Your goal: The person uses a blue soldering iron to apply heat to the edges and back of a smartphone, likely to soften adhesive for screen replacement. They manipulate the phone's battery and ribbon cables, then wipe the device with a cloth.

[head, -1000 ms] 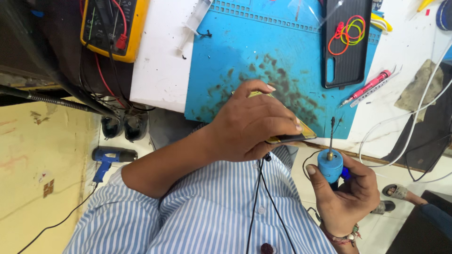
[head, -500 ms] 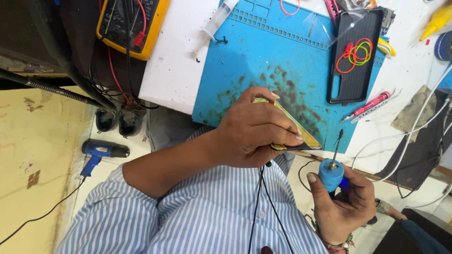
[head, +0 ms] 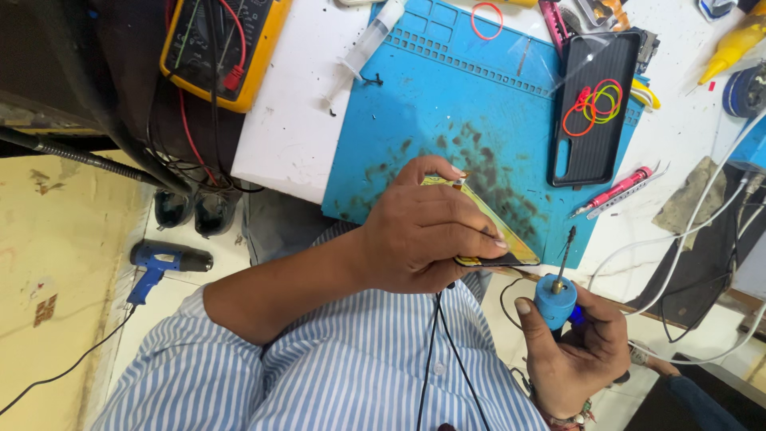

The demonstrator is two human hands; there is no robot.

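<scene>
Bench is pretty cluttered: stained blue work mat, yellow multimeter with red and black leads, a syringe, a black phone case with coloured rubber bands on it, a pink pen-like tool. Blue hot-air gun down on the floor.

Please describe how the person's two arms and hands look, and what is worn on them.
Both hands, left hand and right hand, are bare, without gloves. The shirt has blue and white stripes, its sleeve ending above the left elbow. A beaded bracelet circles the right wrist.
</scene>
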